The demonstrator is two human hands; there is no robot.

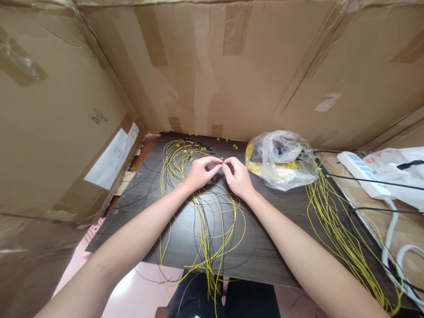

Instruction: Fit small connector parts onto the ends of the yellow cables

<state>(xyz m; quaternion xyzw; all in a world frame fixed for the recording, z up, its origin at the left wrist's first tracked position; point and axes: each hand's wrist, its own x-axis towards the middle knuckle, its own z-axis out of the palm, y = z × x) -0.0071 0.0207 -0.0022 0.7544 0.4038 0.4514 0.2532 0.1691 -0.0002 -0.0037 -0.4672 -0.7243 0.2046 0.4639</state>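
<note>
My left hand and my right hand meet at the middle of a dark board. Both pinch the end of a thin yellow wire between thumb and fingers, fingertips almost touching. What sits at the wire's tip is too small to make out. Loose yellow and black wires loop under my wrists and hang off the board's near edge. More yellow wires lie in a bundle left of my left hand.
A clear plastic bag with small yellow parts lies right of my hands. Another yellow wire bundle runs down the right side. A white power strip and white bag sit far right. Cardboard walls enclose the space.
</note>
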